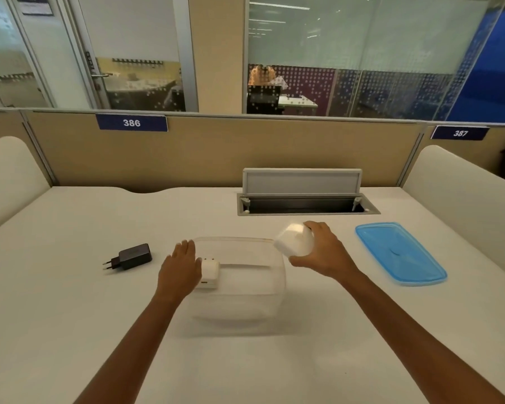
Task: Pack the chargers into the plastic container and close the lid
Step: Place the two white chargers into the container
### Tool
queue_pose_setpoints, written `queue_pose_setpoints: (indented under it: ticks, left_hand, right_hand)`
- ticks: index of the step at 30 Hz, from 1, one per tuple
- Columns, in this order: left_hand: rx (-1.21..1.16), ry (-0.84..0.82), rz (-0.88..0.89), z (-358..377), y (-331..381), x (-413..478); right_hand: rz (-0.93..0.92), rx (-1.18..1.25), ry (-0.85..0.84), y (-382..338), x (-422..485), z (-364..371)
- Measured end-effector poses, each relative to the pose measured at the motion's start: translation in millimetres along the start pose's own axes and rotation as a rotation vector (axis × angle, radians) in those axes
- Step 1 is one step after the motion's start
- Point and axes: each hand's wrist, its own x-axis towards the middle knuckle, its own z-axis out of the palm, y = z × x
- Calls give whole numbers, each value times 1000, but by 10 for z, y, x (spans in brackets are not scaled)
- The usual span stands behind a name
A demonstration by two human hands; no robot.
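Observation:
A clear plastic container (247, 298) stands open on the white desk in front of me. My left hand (180, 265) holds a small white charger (210, 272) at the container's left rim. Over the far right corner of the container, my right hand (322, 250) grips a larger white charger (293, 239), which is blurred. A black charger (131, 256) with two round pins lies on the desk to the left, apart from both hands. The blue lid (400, 253) lies flat on the desk to the right.
An open cable hatch (303, 204) with a raised grey flap sits in the desk behind the container. A beige partition (216, 153) closes the back edge, and cream dividers stand at both sides. The white desk (70, 316) runs wide toward me.

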Motion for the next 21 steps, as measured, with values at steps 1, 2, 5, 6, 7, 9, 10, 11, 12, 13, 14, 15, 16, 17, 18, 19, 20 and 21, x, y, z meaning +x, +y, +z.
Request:
queue_pose_setpoints:
  ticks: [1,2,5,6,7,9,10,11,12,13,14,15,16,17,18,19,20,21]
  left_hand:
    - [-9,-5,0,10,-14,-2]
    - [-17,-9,1,22,-27,-7]
    - [-77,-6,-4,73,-70,-18]
    - [-108,1,-6,87,-82,-22]
    - [-140,9,-8,100,-93,-29]
    - [-200,24,-7,137,-109,-44]
    - [-227,33,-6,155,-115,-51]
    - [-250,41,-7,172,-119,-56]
    - [-267,49,-7,187,-122,-59]
    - [-277,55,-5,200,-127,-59]
    - [-281,60,-4,209,-130,-56]
    - [-283,63,-4,216,-134,-53]
    - [-284,66,-4,220,-136,-51]
    - [-286,70,-2,225,-139,-49]
    - [-289,73,0,230,-141,-48]
    - [-290,74,2,234,-143,-47]
    - [-290,74,6,237,-144,-46]
    - [-291,71,10,241,-146,-43]
  right_hand:
    - [-41,-9,-28,-75,6,26]
    - [-79,-26,-57,-149,12,62]
    - [-174,-99,-139,-352,42,209]
    - [-200,-124,-161,-412,59,269]
    - [-221,-145,-185,-467,78,333]
    - [-248,-185,-242,-556,115,469]
    - [-259,-209,-271,-590,136,537]
    - [-267,-235,-297,-616,159,602]
    - [-271,-261,-322,-635,186,662]
    - [-268,-284,-349,-646,212,716]
    - [-260,-307,-377,-654,238,763]
    - [-252,-330,-402,-656,263,805]
    - [-243,-350,-422,-652,287,842]
    - [-233,-364,-439,-645,310,875]
    - [-225,-373,-454,-636,328,907]
    - [-219,-378,-468,-626,342,934]
    - [-213,-379,-481,-617,355,958]
    - [-208,-377,-492,-606,366,980]
